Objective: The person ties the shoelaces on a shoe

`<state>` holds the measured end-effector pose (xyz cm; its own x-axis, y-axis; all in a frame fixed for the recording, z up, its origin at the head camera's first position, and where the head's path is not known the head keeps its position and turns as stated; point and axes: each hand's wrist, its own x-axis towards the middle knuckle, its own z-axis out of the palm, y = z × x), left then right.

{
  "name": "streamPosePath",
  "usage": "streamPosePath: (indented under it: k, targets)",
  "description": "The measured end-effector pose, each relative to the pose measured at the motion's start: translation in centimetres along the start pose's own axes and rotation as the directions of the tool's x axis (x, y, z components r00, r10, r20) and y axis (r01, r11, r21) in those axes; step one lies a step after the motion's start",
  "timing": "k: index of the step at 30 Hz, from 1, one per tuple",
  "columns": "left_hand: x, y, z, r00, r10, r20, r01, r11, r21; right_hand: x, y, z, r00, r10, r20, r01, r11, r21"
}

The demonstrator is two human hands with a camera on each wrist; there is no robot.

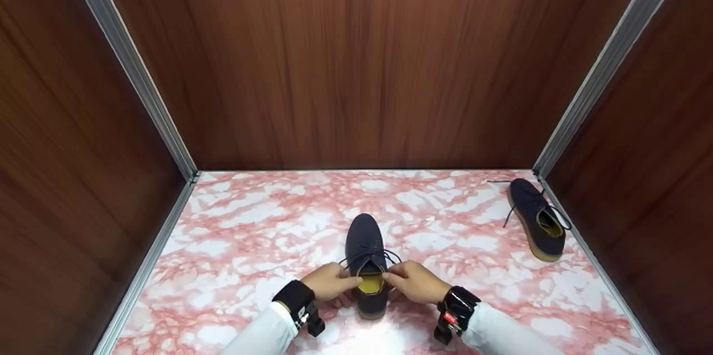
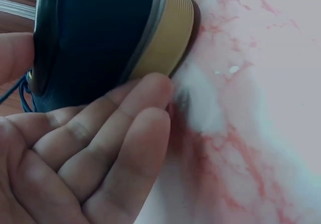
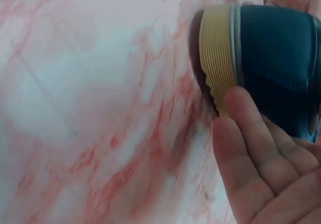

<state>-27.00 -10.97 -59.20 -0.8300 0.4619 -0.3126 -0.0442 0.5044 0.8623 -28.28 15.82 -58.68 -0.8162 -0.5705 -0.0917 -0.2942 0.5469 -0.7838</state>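
A dark navy lace-up shoe [image 1: 364,234] stands sole down on the marbled surface, toe pointing away from me. Its yellow insole [image 1: 370,283] shows through the opening, and its dark laces are looped over the tongue. My left hand [image 1: 332,281] grips the left side of the collar, thumb at the rim and fingers along the outside. On the opposite side my right hand [image 1: 415,283] holds the collar in the same way. In the wrist views, fingertips lie beside the ribbed tan sole [image 3: 216,45] near the heel [image 2: 100,33].
A matching shoe [image 1: 526,194] lies near the right wall, laces loose. Brown wood-grain panels [image 1: 356,65] enclose the back and both sides, with metal strips [image 1: 150,93] at the corners. The surface [image 1: 250,232] is pink-and-white marbled.
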Motion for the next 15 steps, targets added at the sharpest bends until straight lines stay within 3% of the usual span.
streamPosePath:
  k: [8, 15]
  targets:
    - [0.3, 0.1, -0.8, 0.988, 0.064, -0.142, -0.045, 0.990, 0.133, 1.8, -1.1, 0.7, 0.995, -0.007, -0.098, 0.001, 0.998, -0.057]
    - [0.8, -0.3, -2.1, 0.946, 0.031, -0.322, 0.037, 0.979, 0.202, 4.0, -1.9, 1.7, 0.989, 0.026, -0.147, -0.018, 0.998, 0.060]
